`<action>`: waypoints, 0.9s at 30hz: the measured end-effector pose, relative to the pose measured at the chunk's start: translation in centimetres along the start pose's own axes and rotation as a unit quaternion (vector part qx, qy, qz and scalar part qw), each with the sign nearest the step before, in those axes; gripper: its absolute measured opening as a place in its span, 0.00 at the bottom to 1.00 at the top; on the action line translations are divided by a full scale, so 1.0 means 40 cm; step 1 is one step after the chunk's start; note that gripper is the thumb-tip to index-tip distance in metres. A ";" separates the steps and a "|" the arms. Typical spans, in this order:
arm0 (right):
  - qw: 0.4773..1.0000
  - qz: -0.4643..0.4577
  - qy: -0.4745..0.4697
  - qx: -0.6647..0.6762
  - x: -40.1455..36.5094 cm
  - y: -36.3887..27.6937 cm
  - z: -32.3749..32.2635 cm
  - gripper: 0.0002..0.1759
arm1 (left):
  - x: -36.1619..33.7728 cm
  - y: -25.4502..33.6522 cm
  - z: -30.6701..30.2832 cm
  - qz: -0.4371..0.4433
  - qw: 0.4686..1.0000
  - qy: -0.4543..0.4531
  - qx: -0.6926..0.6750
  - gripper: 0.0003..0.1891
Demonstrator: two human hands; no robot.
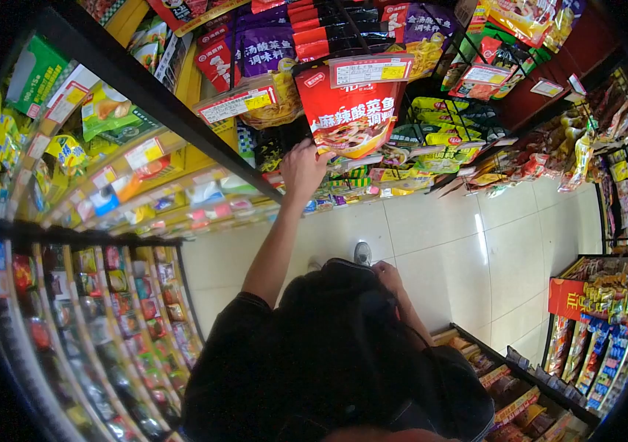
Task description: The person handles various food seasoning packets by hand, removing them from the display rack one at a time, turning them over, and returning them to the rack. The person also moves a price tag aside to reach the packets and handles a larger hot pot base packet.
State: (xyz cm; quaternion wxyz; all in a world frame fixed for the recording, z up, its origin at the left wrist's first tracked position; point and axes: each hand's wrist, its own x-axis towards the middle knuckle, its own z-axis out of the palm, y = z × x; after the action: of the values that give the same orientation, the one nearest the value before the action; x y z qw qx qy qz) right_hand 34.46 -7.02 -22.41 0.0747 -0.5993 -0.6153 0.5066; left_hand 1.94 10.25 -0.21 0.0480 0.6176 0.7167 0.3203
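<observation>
Shop aisle, tiled floor. Left hand pinches hanging red packet, long axis vertical; right hand on black bag, grip unclear.

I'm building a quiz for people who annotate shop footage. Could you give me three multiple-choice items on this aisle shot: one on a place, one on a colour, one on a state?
1. Where is the left hand?
A) on the floor
B) at the lower edge of a hanging packet
C) in a pocket

2. What colour is that packet?
A) red
B) blue
C) white

3. How is the right hand placed?
A) raised overhead
B) holding a bottle
C) low, against the black bag at the person's front

Answers:
1 B, the arm stretches out to the packet's lower edge.
2 A, its face is red with white lettering.
3 C, the hand lies at the bag's upper edge.
</observation>
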 end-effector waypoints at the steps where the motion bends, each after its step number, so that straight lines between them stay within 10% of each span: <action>1: 1.000 0.004 0.001 -0.004 0.000 -0.001 0.000 0.16 | -0.001 0.001 0.000 -0.001 1.000 0.000 0.000 0.17; 11: 0.999 0.029 -0.007 -0.019 -0.006 -0.020 -0.003 0.18 | -0.002 0.015 -0.037 0.043 0.998 -0.036 0.028 0.19; 20: 1.000 0.011 -0.010 -0.001 -0.010 -0.026 -0.008 0.20 | 0.055 0.095 -0.092 -0.020 0.917 0.033 -0.397 0.24; 27: 0.999 -0.014 0.000 -0.045 0.022 0.023 0.011 0.19 | 0.058 0.152 -0.093 -0.085 0.898 0.100 -0.420 0.21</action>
State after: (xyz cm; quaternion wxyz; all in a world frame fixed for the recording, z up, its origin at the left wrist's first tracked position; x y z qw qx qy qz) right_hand 34.52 -6.77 -23.71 0.0548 -0.5934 -0.6459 0.4771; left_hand 4.86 11.07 6.65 0.2579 0.4415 0.5661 0.6466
